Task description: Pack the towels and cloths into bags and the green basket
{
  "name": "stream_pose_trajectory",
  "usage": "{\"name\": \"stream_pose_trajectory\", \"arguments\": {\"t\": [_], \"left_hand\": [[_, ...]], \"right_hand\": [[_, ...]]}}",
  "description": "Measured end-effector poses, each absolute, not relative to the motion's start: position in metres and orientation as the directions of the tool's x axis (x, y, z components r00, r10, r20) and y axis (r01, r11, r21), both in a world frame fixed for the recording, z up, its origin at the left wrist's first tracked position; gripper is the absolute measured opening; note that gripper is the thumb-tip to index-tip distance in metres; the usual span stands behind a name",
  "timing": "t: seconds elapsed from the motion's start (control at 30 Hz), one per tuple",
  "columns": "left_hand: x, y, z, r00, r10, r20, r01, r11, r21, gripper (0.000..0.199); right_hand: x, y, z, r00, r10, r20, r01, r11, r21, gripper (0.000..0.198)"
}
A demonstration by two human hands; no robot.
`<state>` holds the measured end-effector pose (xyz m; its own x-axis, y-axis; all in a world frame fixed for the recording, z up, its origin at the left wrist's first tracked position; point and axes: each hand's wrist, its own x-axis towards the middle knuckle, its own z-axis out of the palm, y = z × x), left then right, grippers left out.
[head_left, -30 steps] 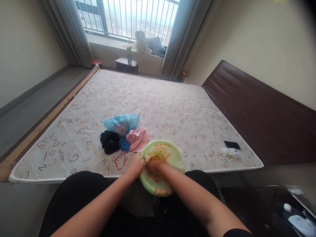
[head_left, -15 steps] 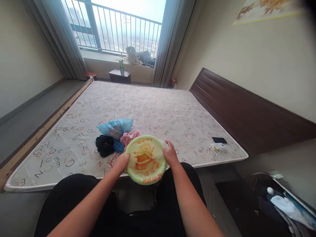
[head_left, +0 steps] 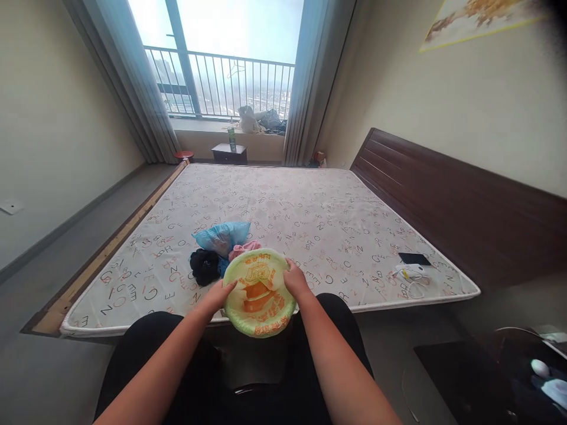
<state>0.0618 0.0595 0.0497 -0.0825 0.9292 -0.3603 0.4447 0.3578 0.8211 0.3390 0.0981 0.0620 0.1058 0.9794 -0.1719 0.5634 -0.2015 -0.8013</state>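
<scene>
A round, shallow thing covered in pale yellow-green plastic with orange print (head_left: pixel 260 295) is held over my lap, at the mattress edge. My left hand (head_left: pixel 219 297) grips its left rim, thumb on top and fingers hidden beneath. On the opposite side my right hand (head_left: pixel 296 280) is closed on the upper right rim. Just behind it on the mattress lie a light-blue plastic bag (head_left: pixel 224 237) with something inside, a crumpled black cloth item (head_left: pixel 205 267), a pink cloth (head_left: pixel 244 248) and a dark-blue crumpled piece (head_left: pixel 224 268), partly covered.
The bare mattress (head_left: pixel 301 200) with printed letters spreads ahead, with a brown headboard (head_left: pixel 443 177) on the right. A black phone (head_left: pixel 414 258) and a white charger with cable (head_left: pixel 414 273) lie near its right corner. A small nightstand (head_left: pixel 229 154) stands by the window.
My right hand, earlier with its fingers raised at the right edge, now closes on the rim. The left hand keeps its hold. My view has tilted up and turned slightly left.
</scene>
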Motion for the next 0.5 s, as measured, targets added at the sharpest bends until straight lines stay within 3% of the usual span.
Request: {"name": "stream_pose_trajectory", "arguments": {"t": [0.1,0.23,0.4,0.5], "left_hand": [[0.038,0.075,0.066,-0.127,0.924,-0.360,0.499,0.373,0.782,0.049],[-0.014,0.115,0.084,-0.206,0.934,-0.293,0.714,0.348,0.607,0.050],[-0.069,0.157,0.057,-0.224,0.900,-0.374,0.781,0.395,0.483,0.048],[-0.083,0.165,0.026,-0.235,0.923,-0.304,0.820,0.356,0.448,0.075]], "right_hand": [[0.327,0.103,0.061,0.112,0.990,-0.084,0.633,-0.136,-0.762,0.062],[0.313,0.104,0.063,0.078,0.996,-0.052,0.690,-0.092,-0.718,0.058],[0.305,0.109,0.067,0.125,0.990,-0.066,0.719,-0.136,-0.682,0.053],[0.302,0.115,0.070,0.171,0.985,-0.037,0.719,-0.151,-0.679,0.051]]}}
